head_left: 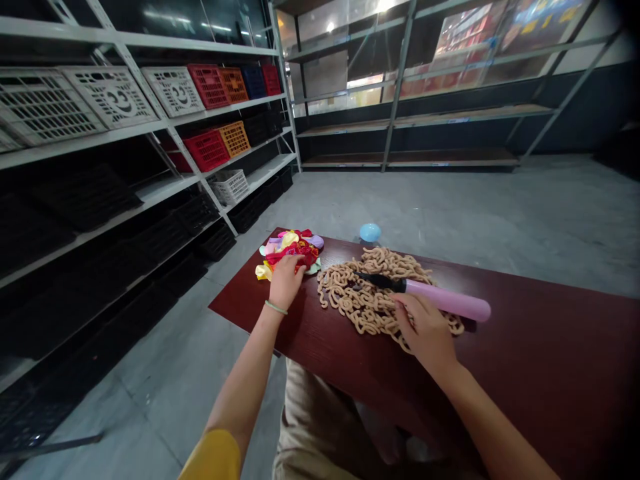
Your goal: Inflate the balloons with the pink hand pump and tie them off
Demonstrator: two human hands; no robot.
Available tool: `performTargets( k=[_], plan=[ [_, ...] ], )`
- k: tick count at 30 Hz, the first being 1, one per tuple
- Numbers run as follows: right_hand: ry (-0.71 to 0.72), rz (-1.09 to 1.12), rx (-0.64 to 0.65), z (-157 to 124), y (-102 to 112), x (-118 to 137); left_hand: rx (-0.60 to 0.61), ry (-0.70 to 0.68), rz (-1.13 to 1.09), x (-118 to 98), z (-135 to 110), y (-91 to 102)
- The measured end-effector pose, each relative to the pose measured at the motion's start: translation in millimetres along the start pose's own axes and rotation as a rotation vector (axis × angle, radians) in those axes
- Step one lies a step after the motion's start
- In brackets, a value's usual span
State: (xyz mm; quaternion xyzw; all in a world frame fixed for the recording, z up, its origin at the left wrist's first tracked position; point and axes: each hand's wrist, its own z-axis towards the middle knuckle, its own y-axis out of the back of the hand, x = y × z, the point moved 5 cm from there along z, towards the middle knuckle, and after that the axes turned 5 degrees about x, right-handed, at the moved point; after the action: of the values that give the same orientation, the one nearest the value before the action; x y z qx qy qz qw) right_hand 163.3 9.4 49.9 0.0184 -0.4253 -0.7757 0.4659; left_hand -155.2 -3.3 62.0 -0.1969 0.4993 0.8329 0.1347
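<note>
On the far left part of the dark red table, my left hand [287, 281] reaches to a pile of limp balloons [285, 248] in red, yellow, pink, purple and pale green. Its thumb and forefinger are a little apart at the near edge of the red ones, and its other fingers are partly hidden. My right hand [426, 331] hovers over or rests on a heap of tan, cord-like curled pieces [367, 303], thumb and fingers apart. Just beyond its fingertips, a pink balloon pump [447, 298] with a black nozzle lies across the heap.
A light blue inflated balloon [370, 232] is just beyond the table's [540, 340] far edge. Metal shelving [200, 177] with plastic crates [206, 148] stands on the left; another rack [345, 130] stands at the back. My legs [313, 427] are under the near edge.
</note>
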Motion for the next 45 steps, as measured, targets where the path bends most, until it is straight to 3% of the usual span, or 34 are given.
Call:
performTargets(
  k=[5,11,16,19,21,24,27,29,32,35,38,45],
  plan=[
    [-0.013,0.024,0.037,-4,-7,-2,0.025,0.063,0.217,18,18,-12.7],
    [-0.008,0.030,0.032,-3,-9,0,0.002,0.084,0.315,12,23,-16.7],
    [-0.019,0.048,0.035,-2,-8,2,-0.143,0.024,0.154,-5,19,-5.1],
    [-0.050,0.064,0.024,-2,-6,-3,-0.244,-0.018,-0.006,-29,18,2.0],
    [-0.084,0.110,0.007,-1,-3,-8,-0.233,-0.036,-0.208,-51,20,-0.6],
    [-0.192,0.274,-0.014,3,2,-20,-0.082,0.037,-0.696,-88,24,-23.1],
    [-0.284,0.483,-0.029,6,10,-32,0.243,0.222,-1.197,-123,19,-65.5],
    [-0.310,0.577,-0.034,9,16,-39,0.460,0.335,-1.384,-142,9,-91.9],
    [-0.309,0.632,0.010,13,24,-45,0.648,0.437,-1.450,-155,-6,-117.8],
    [-0.286,0.627,0.061,15,28,-46,0.768,0.466,-1.399,-157,-19,-129.5],
    [-0.298,0.644,0.051,14,29,-48,0.878,0.470,-1.401,-156,-27,-131.5],
    [-0.485,0.704,-0.069,9,28,-61,1.203,0.414,-1.374,-155,-42,-127.8]
  ],
)
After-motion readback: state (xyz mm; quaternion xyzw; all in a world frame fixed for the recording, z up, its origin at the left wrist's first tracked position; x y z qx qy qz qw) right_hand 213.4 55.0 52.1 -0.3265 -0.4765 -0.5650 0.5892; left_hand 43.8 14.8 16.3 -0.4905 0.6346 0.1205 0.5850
